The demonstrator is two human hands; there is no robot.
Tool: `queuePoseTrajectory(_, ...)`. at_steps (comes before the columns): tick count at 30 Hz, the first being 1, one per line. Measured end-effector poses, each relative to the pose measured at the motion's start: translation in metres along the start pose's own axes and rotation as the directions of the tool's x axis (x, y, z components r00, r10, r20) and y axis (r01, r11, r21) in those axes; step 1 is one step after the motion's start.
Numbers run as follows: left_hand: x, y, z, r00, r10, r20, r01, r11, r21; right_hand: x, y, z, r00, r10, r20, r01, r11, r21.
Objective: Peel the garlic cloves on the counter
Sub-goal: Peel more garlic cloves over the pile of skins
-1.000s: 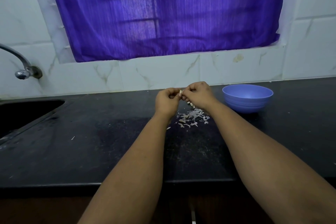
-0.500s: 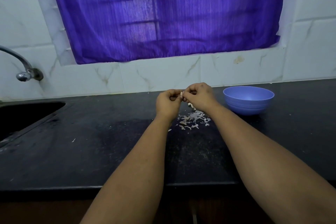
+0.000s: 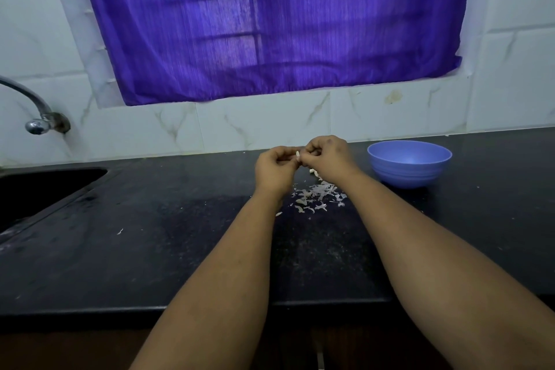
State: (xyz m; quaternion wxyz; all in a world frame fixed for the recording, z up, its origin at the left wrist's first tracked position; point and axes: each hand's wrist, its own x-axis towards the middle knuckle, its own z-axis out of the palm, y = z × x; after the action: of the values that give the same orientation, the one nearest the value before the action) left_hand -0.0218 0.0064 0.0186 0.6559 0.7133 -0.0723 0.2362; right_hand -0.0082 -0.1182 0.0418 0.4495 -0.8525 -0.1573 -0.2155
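Flakes of papery peel [image 3: 315, 198] litter the speckled black counter [image 3: 150, 249]. Left hand [image 3: 276, 170] and right hand [image 3: 327, 156], fingers curled, pinch one pale garlic clove [image 3: 298, 155].

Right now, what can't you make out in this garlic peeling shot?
Head view only:
- garlic clove: mostly hidden by the left hand and right hand pinching it; how much is peeled is unclear.
- blue bowl: near wall hides its contents.
- sink: cut off by the left edge.

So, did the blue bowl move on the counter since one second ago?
No. The blue bowl sits in the same spot, right of the peel pile and near the tiled wall; only the camera shifted slightly.
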Motion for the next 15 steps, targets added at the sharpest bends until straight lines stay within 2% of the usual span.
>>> queuePoseTrajectory(8,0.0024,-0.0014,0.0008,0.996,-0.080,0.025,0.083,0.973,-0.216,0.0047,0.0063,0.0028,0.993,0.104,0.055,-0.114,0.969,0.218)
queuePoseTrajectory(15,0.0046,-0.0032,-0.0024,0.998,-0.068,-0.007,0.065,0.975,-0.214,0.0017,0.0016,0.0029,0.984,0.107,0.145,-0.153,0.922,0.355)
